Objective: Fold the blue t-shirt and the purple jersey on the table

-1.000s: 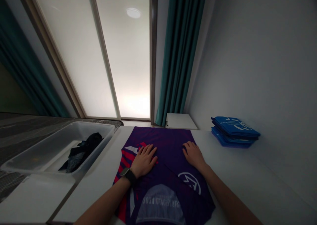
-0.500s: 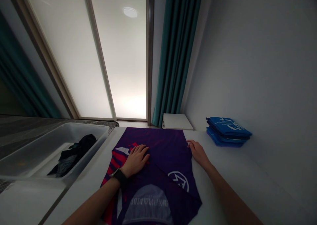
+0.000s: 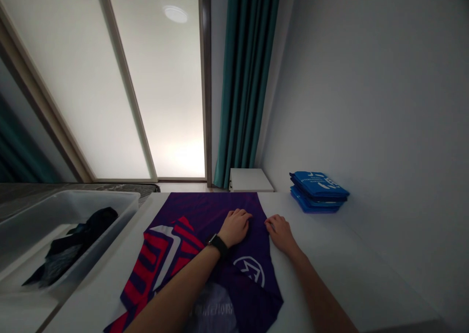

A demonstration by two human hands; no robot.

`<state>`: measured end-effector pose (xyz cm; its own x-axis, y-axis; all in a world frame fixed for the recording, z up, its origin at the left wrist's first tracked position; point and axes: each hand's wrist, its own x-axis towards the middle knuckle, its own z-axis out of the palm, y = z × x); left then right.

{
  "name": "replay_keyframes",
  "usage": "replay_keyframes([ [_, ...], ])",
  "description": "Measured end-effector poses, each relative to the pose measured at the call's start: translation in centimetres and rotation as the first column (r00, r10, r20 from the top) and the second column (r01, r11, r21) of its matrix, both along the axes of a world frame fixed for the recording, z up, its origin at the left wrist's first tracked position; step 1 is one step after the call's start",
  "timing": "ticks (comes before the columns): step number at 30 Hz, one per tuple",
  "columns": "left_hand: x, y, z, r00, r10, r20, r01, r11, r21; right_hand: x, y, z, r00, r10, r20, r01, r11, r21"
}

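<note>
A purple shirt [image 3: 210,207] with red and white patterned parts lies spread on the white table, its near part running under my left forearm. A white round emblem shows on its right half, and a grey panel with lettering near the bottom is partly hidden by my arm. My left hand [image 3: 236,226], wearing a black watch [image 3: 218,245] at the wrist, rests palm down on the fabric right of the middle, fingers stretched and close together. At the shirt's right edge, my right hand [image 3: 281,233] has its fingers curled with the tips on the cloth's border.
To the left stands a clear plastic bin [image 3: 126,201] with dark clothes [image 3: 78,242] inside. A stack of blue folded bags or packets [image 3: 318,191] sits at the back right of the table [image 3: 311,242], near the wall. A low white cabinet [image 3: 251,180] stands beyond the far edge.
My left hand has slid right across the shirt, closer to my right hand, uncovering the red and white pattern. The right hand stays at the shirt's edge. The view has turned slightly right.
</note>
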<state>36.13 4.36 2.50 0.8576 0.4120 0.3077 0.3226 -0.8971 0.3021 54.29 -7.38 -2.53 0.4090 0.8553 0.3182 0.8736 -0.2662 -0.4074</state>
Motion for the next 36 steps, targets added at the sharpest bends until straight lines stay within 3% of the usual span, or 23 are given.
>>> replay_keyframes([
  [4,1.4,0.8,-0.9,1.0,0.007,-0.012,-0.007,1.0,-0.001,-0.3,-0.1,0.2,0.999,-0.005,0.032,0.006,1.0,-0.015],
  [10,1.1,0.9,-2.1,1.0,0.0,0.009,0.0,1.0,-0.02,-0.7,-0.2,0.6,0.997,-0.009,0.077,0.01,1.0,-0.014],
  [15,1.0,0.8,-2.2,0.999,0.044,0.01,-0.044,0.999,-0.014,-0.7,-0.5,0.7,0.998,0.025,0.061,-0.024,1.0,-0.005],
  [21,1.1,1.0,-2.2,0.98,0.198,0.034,-0.197,0.98,-0.035,-0.6,-0.6,0.8,0.998,0.024,0.058,-0.023,1.0,-0.018],
  [31,1.2,1.5,-2.3,0.976,0.209,0.062,-0.202,0.974,-0.103,-0.8,-0.4,0.7,0.995,-0.012,0.095,0.018,0.998,-0.057],
  [36,0.8,2.9,-2.5,0.974,0.221,0.045,-0.21,0.963,-0.171,-0.7,-0.4,0.7,0.998,0.007,0.057,-0.004,0.998,-0.06],
])
